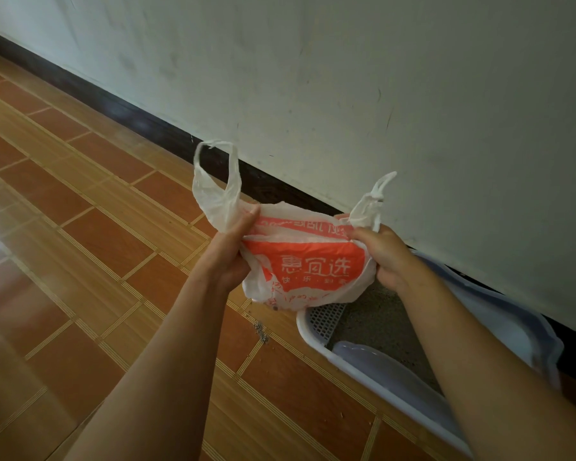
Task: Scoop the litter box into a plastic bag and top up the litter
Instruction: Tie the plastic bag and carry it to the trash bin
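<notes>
both hands hold a plastic bag [306, 264] up in the air, above the left end of the litter box [308, 331]. the left hand [236, 251] grips the bag's left side, its fingers curled into the crumpled film just below the left handle loop [217, 181], which stands up free above the fist. the right hand [383, 257] grips the right side in the same way, thumb and fingers closed on the rim, with the right handle [373, 201] sticking up twisted above it. between the two hands the bag's mouth is pulled partly apart, so a strip of its inner face shows behind the front panel. the bag is white with a large orange-red print and white characters. its bottom hangs loose and crumpled, touching nothing.

the litter box stands on the floor [97, 227] at the floor's edge along the wall [346, 94], close against the dark skirting [147, 118]. it has a white rim, a pale blue outer wall [499, 311] on the skirting side, and a white mesh panel [326, 319] at its left end. grey litter [379, 314] lies in the tray beside the mesh. a pale lilac plastic piece [373, 361] lies at the near rim; whether it is a scoop or part of the box cannot be told. a few grey grains [261, 331] lie scattered on the floor just beside the box's left end. the floor is laid in orange-brown tiles with pale striped bands between them.
</notes>
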`<state>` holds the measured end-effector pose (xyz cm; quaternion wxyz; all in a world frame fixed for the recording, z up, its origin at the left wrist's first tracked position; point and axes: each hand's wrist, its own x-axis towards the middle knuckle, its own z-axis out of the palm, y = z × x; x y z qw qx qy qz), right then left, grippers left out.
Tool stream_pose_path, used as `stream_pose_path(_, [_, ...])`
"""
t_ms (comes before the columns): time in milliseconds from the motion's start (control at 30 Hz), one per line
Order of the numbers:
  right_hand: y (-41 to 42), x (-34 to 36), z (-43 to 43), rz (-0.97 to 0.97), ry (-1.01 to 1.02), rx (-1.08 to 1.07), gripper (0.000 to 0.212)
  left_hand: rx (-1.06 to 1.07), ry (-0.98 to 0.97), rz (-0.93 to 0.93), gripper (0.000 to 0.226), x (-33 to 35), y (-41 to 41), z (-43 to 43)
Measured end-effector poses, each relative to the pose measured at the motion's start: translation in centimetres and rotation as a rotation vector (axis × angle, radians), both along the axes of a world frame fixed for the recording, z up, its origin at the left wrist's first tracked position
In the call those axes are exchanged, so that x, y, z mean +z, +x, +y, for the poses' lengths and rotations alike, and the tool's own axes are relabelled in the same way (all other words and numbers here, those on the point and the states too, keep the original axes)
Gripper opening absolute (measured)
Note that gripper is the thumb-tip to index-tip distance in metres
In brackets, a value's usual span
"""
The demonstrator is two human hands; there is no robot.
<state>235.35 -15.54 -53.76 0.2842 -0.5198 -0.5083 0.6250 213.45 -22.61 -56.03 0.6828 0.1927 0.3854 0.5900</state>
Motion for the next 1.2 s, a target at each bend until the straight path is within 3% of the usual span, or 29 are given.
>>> stream_pose_path(200, [0.0, -0.5, 0.2, -0.145, -0.05, 0.003, 0.012, 0.147, -0.055, -0.066, 0.008, -0.2, 1.0, 0.7])
stream_pose_path(267, [0.0, -0.6, 0.0, -0.131, -0.072, 0.0, 0.008, 0.143, -0.019, -0.141, 0.014, -0.2, 1.3, 0.9])
stream_pose_path(400, [0.1, -0.2, -0.4, -0.1, -0.116, 0.007, 0.022, 0.155, 0.013, -0.243, 0.041, 0.0, 1.4, 1.0])
stream_pose_path(500, [0.1, 0.1, -0.5, -0.057, -0.161, 0.029, 0.024, 0.133, -0.043, -0.278, 0.028, 0.0, 1.3, 1.0])
stream_pose_path(633, [0.1, 0.5, -0.5, 0.007, -0.195, 0.038, 0.018, 0.054, -0.05, -0.285, 0.035, -0.2, 0.6, 0.6])
stream_pose_path(800, [-0.9, 0.8, -0.7, -0.001, -0.091, -0.06, 0.018, 0.026, -0.094, -0.248, 0.024, 0.3, 1.0, 0.9])
stream_pose_path(967, [-1.7, 1.6, -0.8, 0.224, -0.062, -0.143, 0.024, 0.021, -0.096, -0.252, 0.016, 1.2, 1.3, 0.8])
stream_pose_path(1033, [-1.8, 1.9, -0.7, 0.208, -0.011, -0.146, 0.022, -0.007, -0.086, -0.253, 0.019, 1.4, 1.3, 0.8])
stream_pose_path(1100, [-2.1, 1.9, -0.6, 0.152, 0.054, -0.088, 0.018, -0.005, -0.104, -0.169, 0.044, 1.6, 1.5, 0.9])
stream_pose_path(1200, [-2.9, 2.1, -0.8, -0.009, 0.192, 0.025, 0.022, 0.043, -0.153, 0.13, 0.04, 1.9, 2.7, 1.5])
